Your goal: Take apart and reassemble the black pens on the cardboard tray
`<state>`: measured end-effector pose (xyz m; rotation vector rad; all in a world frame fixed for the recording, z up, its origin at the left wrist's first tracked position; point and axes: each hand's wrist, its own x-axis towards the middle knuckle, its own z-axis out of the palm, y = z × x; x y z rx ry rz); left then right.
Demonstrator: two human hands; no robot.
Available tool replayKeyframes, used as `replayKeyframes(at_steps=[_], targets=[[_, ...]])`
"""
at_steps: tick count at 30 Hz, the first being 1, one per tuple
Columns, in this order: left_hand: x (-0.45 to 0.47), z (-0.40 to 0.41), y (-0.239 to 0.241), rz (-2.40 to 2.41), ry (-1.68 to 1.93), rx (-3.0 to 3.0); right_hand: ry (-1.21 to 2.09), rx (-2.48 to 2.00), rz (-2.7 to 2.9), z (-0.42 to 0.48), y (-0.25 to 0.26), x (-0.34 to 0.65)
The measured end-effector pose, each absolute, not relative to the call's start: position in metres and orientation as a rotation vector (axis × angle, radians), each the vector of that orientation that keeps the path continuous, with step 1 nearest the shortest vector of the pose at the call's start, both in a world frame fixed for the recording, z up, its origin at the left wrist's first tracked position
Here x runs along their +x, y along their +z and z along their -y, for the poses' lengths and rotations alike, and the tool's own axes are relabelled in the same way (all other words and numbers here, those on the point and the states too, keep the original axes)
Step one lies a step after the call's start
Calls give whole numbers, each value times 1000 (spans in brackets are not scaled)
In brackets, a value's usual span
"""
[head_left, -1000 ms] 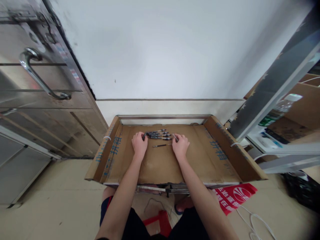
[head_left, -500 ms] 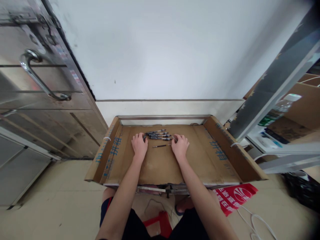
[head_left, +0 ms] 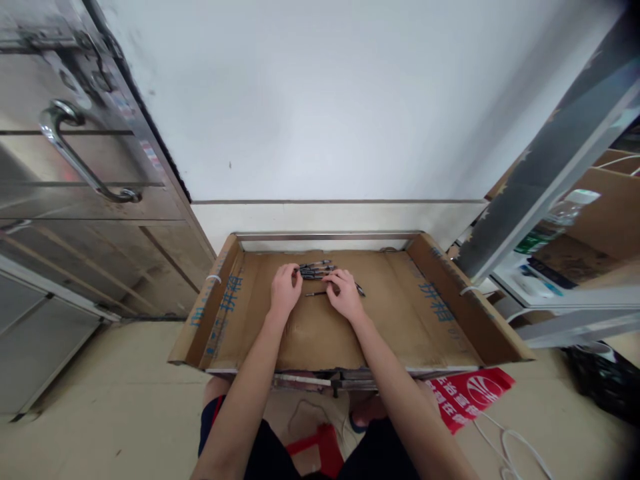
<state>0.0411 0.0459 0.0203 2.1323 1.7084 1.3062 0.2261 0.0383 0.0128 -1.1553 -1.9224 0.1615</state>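
Note:
Several dark pens (head_left: 316, 269) lie side by side near the far edge of a flattened cardboard tray (head_left: 400, 313). One thin pen refill (head_left: 315, 293) lies alone in front of them. My left hand (head_left: 285, 291) rests at the left end of the pens, fingers curled and touching them. My right hand (head_left: 344, 297) is over the right end of the refill, fingers pinched; a dark pen sticks out to the right from under it. What the fingers grip is too small to make out.
The cardboard tray sits on a metal frame against a white wall. A steel door with a curved handle (head_left: 80, 157) stands at the left. A shelf post (head_left: 550, 160), a plastic bottle (head_left: 555, 223) and boxes are at the right. A red stool (head_left: 320, 443) and white cable (head_left: 510, 440) are on the floor.
Both hands have moved inward toward the middle. My right hand has slid left over the refill's end, and my left hand has shifted right along the pens.

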Motion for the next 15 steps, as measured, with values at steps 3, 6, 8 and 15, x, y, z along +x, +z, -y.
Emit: replayKeyframes(at_steps=[3, 6, 8, 15], targets=[[46, -43, 21, -1374, 1155, 2299, 148, -1212, 1879, -41, 10, 228], [48, -40, 21, -1229, 1030, 2402, 136, -1246, 1826, -44, 7, 231], [48, -40, 20, -1189, 982, 2430, 139, -1246, 1818, -44, 7, 231], [46, -46, 14, -1174, 909, 2416, 157, -1230, 1837, -43, 8, 230]])
